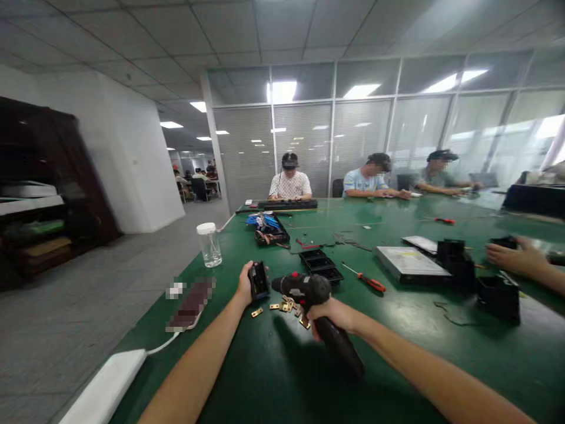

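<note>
My left hand (245, 285) grips a small black plastic box (259, 281), tilted up off the green table. In my right hand (332, 313) is a black cordless drill (305, 287), held by its handle and pointing left at the box. A gap shows between the drill's tip and the box. Beneath the drill lies a loose pile of small brass-coloured metal plates (286, 304), partly covered by the drill and my right hand. Just beyond the drill stand black plastic trays (318, 263). A screwdriver (371, 282) with a red and black handle lies right of them.
A clear jar (209, 245) with a white lid, a phone (192, 303) and a white power strip (106, 386) line the left edge. A black bin (272, 229) holds blue items. On the right are a silver device (411, 263), black boxes (498, 297) and another person's hand (516, 256). Several people sit opposite.
</note>
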Tool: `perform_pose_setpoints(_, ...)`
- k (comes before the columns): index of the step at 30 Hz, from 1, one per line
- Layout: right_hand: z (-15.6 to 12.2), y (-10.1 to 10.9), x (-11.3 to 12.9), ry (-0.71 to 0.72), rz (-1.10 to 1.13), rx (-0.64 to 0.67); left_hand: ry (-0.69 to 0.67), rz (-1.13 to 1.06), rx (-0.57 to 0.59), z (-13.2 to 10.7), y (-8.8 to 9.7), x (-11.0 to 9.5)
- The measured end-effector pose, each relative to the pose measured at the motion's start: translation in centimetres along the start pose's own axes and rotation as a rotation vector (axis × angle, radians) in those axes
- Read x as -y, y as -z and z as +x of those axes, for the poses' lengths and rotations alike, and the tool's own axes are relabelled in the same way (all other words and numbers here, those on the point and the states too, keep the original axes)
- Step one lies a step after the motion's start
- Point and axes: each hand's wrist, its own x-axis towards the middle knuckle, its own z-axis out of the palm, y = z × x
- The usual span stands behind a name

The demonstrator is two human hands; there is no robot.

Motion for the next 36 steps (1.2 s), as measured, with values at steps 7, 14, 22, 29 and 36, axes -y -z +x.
perform_pose_setpoints(7, 0.0, -0.24, 0.33, 0.003, 0.007, -0.03, -0.011, -0.016, -0.063, -0.44, -0.9, -0.23)
perform_pose_setpoints(14, -0.16, -0.54, 0.87, 0.016, 0.003, 0.004, 0.001, 0.005, -0.05, -0.47, -0.65, -0.22)
perform_pose_setpoints(22, -0.15, -0.39, 0.66, 0.003, -0.004, -0.007, 0.01, 0.007, -0.039, -0.39, -0.53, -0.18)
perform_pose_setpoints(29, -0.03, -0.34, 0.55, -0.008, -0.017, -0.008, -0.001, 0.011, -0.036, -0.46, -0.62, -0.18)
perform_pose_setpoints(36, 0.17, -0.11, 0.1, 0.025, 0.005, 0.007, -0.025, 0.008, -0.021, -0.28, -0.35, -0.04)
